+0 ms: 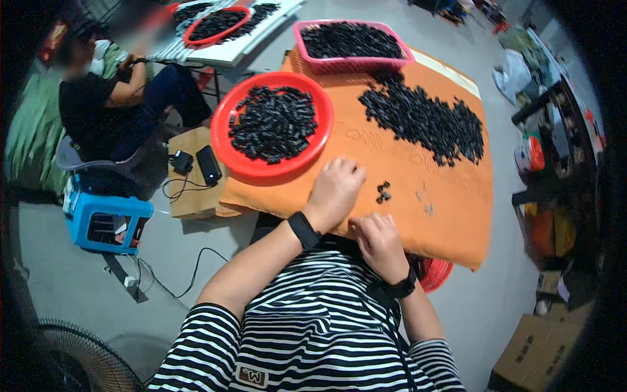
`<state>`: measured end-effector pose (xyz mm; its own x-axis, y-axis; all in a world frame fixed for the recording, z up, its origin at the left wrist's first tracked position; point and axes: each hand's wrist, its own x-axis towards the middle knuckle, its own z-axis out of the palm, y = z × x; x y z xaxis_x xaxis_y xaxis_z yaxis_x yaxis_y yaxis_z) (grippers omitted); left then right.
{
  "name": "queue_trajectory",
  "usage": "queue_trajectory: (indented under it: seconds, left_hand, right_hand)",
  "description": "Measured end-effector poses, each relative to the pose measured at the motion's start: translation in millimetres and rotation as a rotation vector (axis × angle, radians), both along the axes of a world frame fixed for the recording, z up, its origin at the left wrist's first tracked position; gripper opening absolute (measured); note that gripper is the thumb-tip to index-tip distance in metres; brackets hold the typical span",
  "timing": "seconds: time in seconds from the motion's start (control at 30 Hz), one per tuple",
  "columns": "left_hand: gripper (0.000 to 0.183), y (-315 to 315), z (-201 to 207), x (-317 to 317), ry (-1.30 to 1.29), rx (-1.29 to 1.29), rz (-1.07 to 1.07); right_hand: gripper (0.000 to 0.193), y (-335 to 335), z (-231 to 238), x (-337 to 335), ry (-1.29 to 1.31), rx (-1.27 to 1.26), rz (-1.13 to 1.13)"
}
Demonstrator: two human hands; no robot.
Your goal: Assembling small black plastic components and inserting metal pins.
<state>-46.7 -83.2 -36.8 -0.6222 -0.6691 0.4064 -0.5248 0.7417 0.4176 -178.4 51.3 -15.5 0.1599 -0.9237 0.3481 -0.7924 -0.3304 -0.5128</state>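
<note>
My left hand (336, 191) is over the orange-covered table (450, 222), fingers curled together beside the red round tray (232, 160). Whatever those fingers hold, if anything, is hidden. At the table's near edge, my right hand (381, 243) has its thumb and fingers pinched; I cannot make out anything between them. Several small black pieces (383, 191) lie loose just right of my left hand. Farther right are a few tiny clear bits (428, 209). Many black pieces (274, 124) fill the tray, and a wide pile of black pieces (424, 121) covers the table's far right.
A pink basket (356, 64) full of black pieces stands at the far edge. To the left are a cardboard box (189, 199) with a phone (209, 166), a blue crate (108, 212), a seated person (111, 98) and a fan (78, 359). Shelves (555, 144) line the right.
</note>
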Motion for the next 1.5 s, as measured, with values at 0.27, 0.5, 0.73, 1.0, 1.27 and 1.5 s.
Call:
queue_trajectory:
  seconds: [0.27, 0.5, 0.73, 1.0, 1.27, 1.5]
  left_hand:
    - [0.021, 1, 4, -10, 0.006, -0.095, 0.022]
    - [0.021, 1, 10, -10, 0.007, -0.051, 0.021]
    - [0.020, 2, 19, -12, 0.071, -0.137, 0.040]
    - [0.014, 29, 36, 4, 0.366, 0.782, -0.194]
    - [0.020, 39, 18, 5, 0.711, 1.618, -0.163]
    - [0.022, 32, 15, 9, 0.724, 1.709, -0.187]
  right_hand:
    - [0.033, 8, 11, -26, -0.022, 0.004, -0.045]
    - [0.024, 5, 16, -92, 0.236, -0.138, -0.571]
    - [0.020, -21, -5, -109, 0.344, -0.238, -0.649]
    - [0.004, -37, -11, -113, 0.442, -0.183, -0.645]
    - [0.009, -24, 11, -86, 0.249, -0.134, -0.635]
    - [0.008, -16, 34, -36, -0.211, -0.011, -0.343]
